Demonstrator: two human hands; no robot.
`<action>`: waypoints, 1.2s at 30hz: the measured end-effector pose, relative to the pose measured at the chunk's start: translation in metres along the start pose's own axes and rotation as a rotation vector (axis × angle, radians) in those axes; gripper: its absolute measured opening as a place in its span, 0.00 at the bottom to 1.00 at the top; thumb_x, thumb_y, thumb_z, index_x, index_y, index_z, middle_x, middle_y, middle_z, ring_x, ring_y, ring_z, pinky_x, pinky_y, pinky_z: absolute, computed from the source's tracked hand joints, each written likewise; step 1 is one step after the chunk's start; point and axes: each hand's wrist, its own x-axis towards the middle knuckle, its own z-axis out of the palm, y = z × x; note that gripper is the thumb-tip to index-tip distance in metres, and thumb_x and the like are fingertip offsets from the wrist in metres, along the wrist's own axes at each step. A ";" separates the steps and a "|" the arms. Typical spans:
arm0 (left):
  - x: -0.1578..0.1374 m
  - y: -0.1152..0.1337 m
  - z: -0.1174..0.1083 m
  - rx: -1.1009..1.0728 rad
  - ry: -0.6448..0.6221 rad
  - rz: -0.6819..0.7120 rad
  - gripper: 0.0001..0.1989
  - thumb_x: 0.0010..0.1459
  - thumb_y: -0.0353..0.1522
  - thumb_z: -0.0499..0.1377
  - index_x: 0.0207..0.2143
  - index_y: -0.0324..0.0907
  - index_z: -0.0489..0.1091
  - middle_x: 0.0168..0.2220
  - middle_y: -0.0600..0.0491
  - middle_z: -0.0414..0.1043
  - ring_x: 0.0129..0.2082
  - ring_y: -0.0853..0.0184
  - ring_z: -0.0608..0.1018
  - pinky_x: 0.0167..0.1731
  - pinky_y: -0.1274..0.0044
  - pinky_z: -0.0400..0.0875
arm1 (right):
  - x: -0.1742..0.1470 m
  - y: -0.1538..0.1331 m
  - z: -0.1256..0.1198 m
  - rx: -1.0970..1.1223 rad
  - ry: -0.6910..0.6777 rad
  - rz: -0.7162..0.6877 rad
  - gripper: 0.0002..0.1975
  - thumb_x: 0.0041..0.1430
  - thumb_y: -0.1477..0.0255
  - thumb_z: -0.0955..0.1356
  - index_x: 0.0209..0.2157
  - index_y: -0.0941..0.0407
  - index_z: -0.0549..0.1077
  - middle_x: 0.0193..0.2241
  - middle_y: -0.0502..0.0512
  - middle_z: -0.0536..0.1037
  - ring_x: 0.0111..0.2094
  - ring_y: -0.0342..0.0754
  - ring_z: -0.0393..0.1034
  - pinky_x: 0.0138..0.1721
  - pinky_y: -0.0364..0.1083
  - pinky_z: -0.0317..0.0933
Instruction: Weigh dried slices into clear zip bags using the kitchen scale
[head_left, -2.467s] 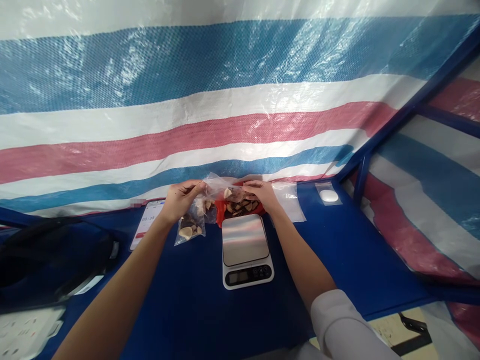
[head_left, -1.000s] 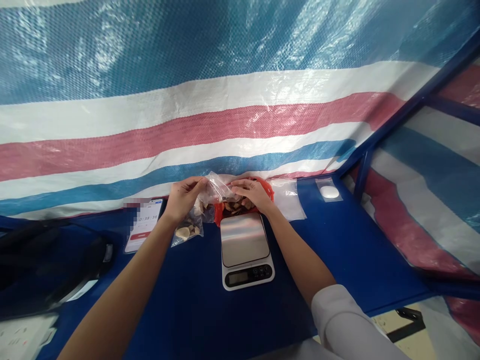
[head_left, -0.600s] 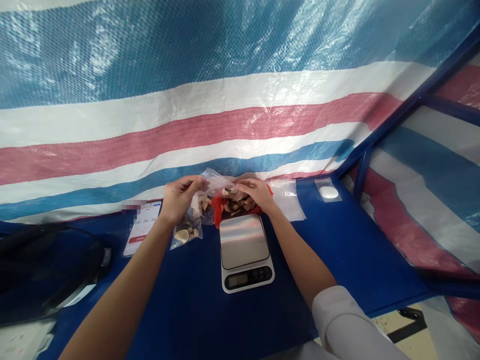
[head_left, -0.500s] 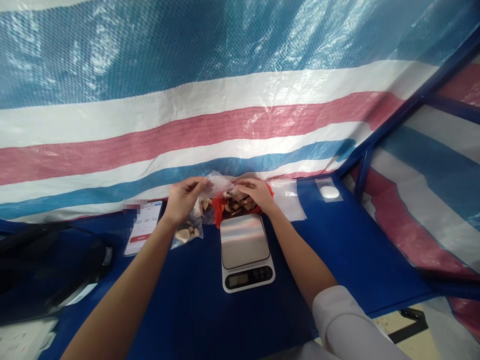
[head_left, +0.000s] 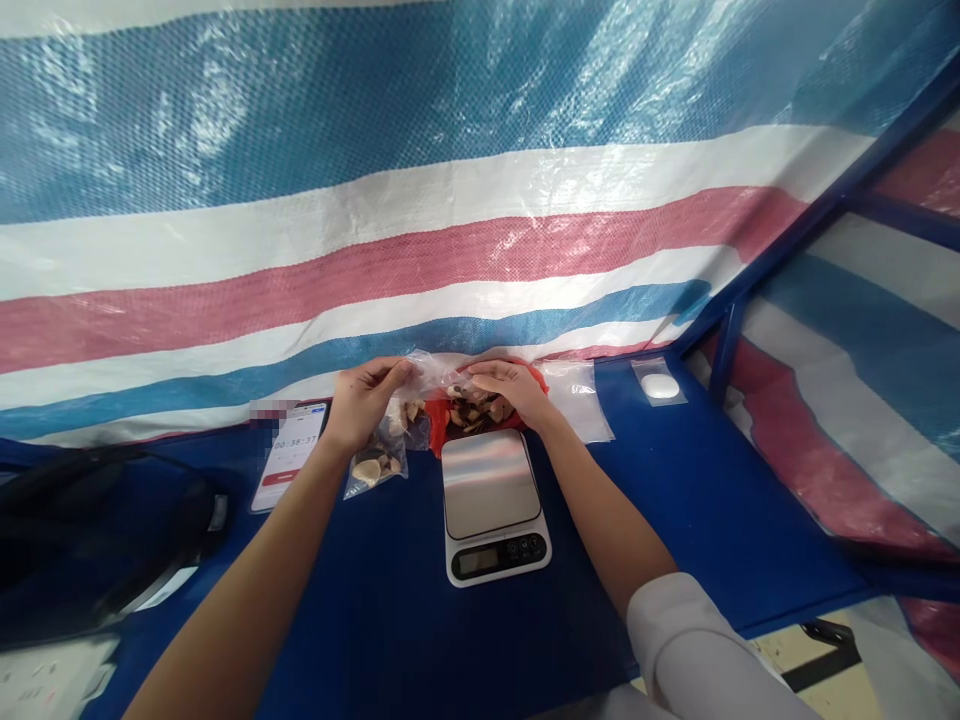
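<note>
Between my two hands a clear plastic bag [head_left: 431, 374] is stretched out. My left hand [head_left: 365, 400] pinches its left side between thumb and fingers. The fingers of my right hand [head_left: 506, 385] close on its right end. Just below the bag lies a red bag [head_left: 438, 428] of dried brown and pale slices [head_left: 480, 412], partly covered by my right hand. Clear bags with dried slices [head_left: 375, 467] rest under and beside my left wrist. A white kitchen scale [head_left: 493, 500] with a bare steel plate stands between my forearms; its display is too dark to read.
A phone [head_left: 289, 460] showing a running timer lies left of my left forearm. Flat clear bags [head_left: 576, 398] and a small bag with a white oval object [head_left: 660, 386] lie to the right. A black bag-like item [head_left: 97, 540] sits at the left. Striped sheeting [head_left: 450, 240] hangs behind the blue table [head_left: 720, 520].
The clear bag has sunk slightly and is held more level between my hands. My left hand has shifted a little left. The phone timer has advanced by one second.
</note>
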 end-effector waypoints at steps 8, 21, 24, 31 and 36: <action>-0.001 0.004 -0.004 -0.030 -0.026 -0.001 0.15 0.56 0.45 0.62 0.32 0.43 0.79 0.33 0.50 0.82 0.35 0.61 0.82 0.42 0.72 0.78 | 0.002 0.005 0.000 -0.126 0.043 -0.009 0.15 0.51 0.59 0.76 0.41 0.48 0.83 0.32 0.50 0.82 0.31 0.46 0.77 0.25 0.41 0.72; -0.003 0.018 -0.005 0.024 -0.029 0.030 0.13 0.58 0.43 0.61 0.31 0.45 0.79 0.32 0.52 0.82 0.36 0.61 0.82 0.42 0.72 0.78 | -0.001 -0.007 0.008 -0.139 0.117 -0.012 0.16 0.53 0.61 0.76 0.42 0.54 0.82 0.34 0.53 0.83 0.33 0.47 0.78 0.24 0.41 0.72; -0.005 0.021 -0.004 0.041 -0.037 0.040 0.14 0.57 0.44 0.61 0.31 0.45 0.79 0.32 0.52 0.82 0.36 0.61 0.82 0.43 0.73 0.77 | -0.002 -0.009 0.012 -0.167 0.113 0.012 0.17 0.53 0.62 0.76 0.43 0.54 0.82 0.32 0.53 0.82 0.31 0.46 0.77 0.22 0.40 0.70; -0.008 0.023 -0.006 0.025 -0.022 0.031 0.11 0.57 0.42 0.62 0.32 0.46 0.80 0.32 0.53 0.82 0.36 0.60 0.83 0.43 0.72 0.78 | -0.006 -0.016 0.016 -0.188 0.108 0.005 0.19 0.50 0.60 0.77 0.41 0.55 0.81 0.33 0.53 0.82 0.29 0.44 0.75 0.21 0.39 0.68; -0.009 0.025 -0.007 0.077 -0.022 0.025 0.12 0.56 0.43 0.62 0.31 0.46 0.80 0.32 0.53 0.83 0.36 0.60 0.83 0.42 0.73 0.78 | -0.002 -0.011 0.013 -0.199 0.116 -0.005 0.16 0.52 0.61 0.76 0.40 0.54 0.81 0.31 0.53 0.81 0.29 0.46 0.76 0.21 0.41 0.69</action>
